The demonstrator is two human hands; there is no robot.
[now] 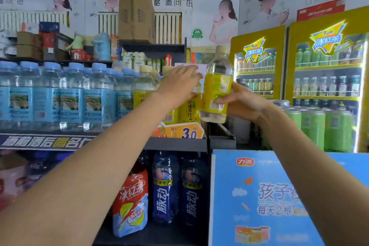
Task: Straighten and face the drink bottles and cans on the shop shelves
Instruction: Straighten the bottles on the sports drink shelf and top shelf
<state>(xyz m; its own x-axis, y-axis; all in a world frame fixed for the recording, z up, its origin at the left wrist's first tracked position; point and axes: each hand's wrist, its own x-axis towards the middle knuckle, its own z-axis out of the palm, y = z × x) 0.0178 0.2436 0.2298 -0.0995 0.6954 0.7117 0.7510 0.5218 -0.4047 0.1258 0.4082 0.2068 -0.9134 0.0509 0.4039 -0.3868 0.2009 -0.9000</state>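
My right hand [242, 102] grips a yellow-labelled clear bottle [216, 86] with a cream cap, held in the air just right of the shelf's end, barcode side towards me. My left hand [179, 83] reaches over the shoulder of another yellow-labelled bottle [189, 110] standing at the right end of the upper shelf, fingers curled over its top. More yellow-labelled bottles [144, 84] stand to its left. Blue-labelled water bottles [71, 96] fill the rest of that shelf in a row.
A price tag reading 3.0 [187, 132] hangs on the shelf edge. Below stand a red iced-tea bottle [131, 197] and two dark blue bottles [165, 187]. A blue carton [259, 195] sits at lower right. Yellow drink fridges [327, 66] stand behind, with green bottles [319, 126] beside them.
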